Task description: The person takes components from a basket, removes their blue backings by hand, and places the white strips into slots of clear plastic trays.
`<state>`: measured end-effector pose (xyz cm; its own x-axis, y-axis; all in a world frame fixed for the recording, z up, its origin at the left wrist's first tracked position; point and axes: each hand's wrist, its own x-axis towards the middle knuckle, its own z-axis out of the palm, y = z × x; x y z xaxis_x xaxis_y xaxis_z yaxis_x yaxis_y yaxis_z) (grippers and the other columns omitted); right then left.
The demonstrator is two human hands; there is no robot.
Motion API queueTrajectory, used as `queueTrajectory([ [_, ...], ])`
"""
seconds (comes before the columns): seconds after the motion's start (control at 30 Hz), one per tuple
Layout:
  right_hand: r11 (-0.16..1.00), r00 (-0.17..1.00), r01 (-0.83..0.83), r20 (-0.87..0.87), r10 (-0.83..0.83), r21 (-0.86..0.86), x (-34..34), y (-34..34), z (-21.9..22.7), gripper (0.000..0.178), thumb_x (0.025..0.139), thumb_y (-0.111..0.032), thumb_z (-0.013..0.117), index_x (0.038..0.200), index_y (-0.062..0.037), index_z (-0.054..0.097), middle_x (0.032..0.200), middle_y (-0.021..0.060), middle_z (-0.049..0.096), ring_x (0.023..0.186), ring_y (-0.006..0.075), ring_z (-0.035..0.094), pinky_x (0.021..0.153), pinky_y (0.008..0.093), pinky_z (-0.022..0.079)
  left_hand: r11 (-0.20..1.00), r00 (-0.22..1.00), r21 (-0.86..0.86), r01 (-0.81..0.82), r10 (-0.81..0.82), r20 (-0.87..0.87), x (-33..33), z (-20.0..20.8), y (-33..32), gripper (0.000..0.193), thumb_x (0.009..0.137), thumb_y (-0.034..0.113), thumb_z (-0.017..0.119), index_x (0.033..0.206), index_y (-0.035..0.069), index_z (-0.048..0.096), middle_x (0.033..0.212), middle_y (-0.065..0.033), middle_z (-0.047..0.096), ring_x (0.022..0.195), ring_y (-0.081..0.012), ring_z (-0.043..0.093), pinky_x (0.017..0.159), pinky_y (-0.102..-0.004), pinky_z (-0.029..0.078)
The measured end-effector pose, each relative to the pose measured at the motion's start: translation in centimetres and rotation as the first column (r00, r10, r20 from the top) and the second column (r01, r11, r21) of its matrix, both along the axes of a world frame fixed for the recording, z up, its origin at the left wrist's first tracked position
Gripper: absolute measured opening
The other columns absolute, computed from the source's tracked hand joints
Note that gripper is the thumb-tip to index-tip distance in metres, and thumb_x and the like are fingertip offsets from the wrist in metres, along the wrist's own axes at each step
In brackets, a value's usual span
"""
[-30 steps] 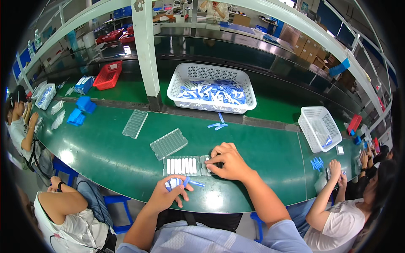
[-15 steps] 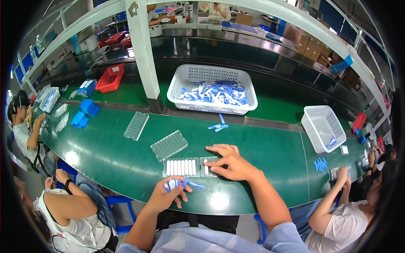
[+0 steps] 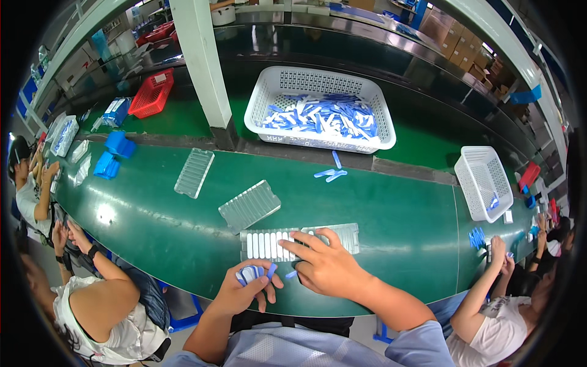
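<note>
My left hand [image 3: 252, 287] is closed around a bunch of slim blue-and-white plastic pieces [image 3: 249, 274], near the table's front edge. Just beyond it lies a clear ribbed plastic tray [image 3: 348, 240], with white slim pieces [image 3: 264, 246] side by side in its left part. My right hand [image 3: 327, 263] reaches over this tray, fingers spread, its index and middle fingertips at the right end of the white row. Part of the tray is hidden under that hand. A small blue piece [image 3: 291, 274] shows between my hands; whether it is held cannot be told.
Two more clear trays [image 3: 249, 206] [image 3: 194, 174] lie further left. A white basket [image 3: 321, 142] of blue and white pieces stands behind, with several loose blue pieces [image 3: 331, 174] before it. Another white basket [image 3: 485, 183] stands right. A post [image 3: 205, 73] rises behind; people sit on both sides.
My right hand has moved left, from the tray's right part to the end of the white row. The right part is now uncovered. My left hand keeps its bunch; the view has shifted slightly.
</note>
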<state>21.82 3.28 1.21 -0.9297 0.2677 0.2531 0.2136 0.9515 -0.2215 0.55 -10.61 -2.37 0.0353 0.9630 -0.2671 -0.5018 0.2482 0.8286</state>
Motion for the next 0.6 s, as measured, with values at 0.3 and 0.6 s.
queueTrajectory([
  [0.3,0.922,0.939,0.341,0.025,-0.342,-0.184,0.9,0.0,4.3,0.025,0.076,-0.029,0.081,0.073,-0.0051,0.074,0.137,0.0147,0.061,0.129,0.0317,0.051,0.107,0.0538,0.032,0.999,0.991,0.031,0.021,-0.025,0.134,-0.6,0.1,-0.3,0.023,0.101,-0.001,0.052,0.123,-0.009,0.054,0.101,-0.0253,0.068,0.073,-0.023,0.071,0.048,-0.0303,0.059],
  [0.6,0.736,0.728,0.676,0.127,-0.674,0.034,-1.5,-5.3,1.4,0.054,0.069,-0.052,0.082,0.082,-0.0005,0.071,0.143,0.0264,0.054,0.132,0.0357,0.048,0.106,0.0599,0.029,0.997,0.993,0.013,0.071,-0.072,0.097,-0.6,0.4,-0.1,0.025,0.099,-0.002,0.053,0.123,-0.011,0.052,0.094,-0.0287,0.068,0.067,-0.0276,0.071,0.044,-0.0324,0.058],
])
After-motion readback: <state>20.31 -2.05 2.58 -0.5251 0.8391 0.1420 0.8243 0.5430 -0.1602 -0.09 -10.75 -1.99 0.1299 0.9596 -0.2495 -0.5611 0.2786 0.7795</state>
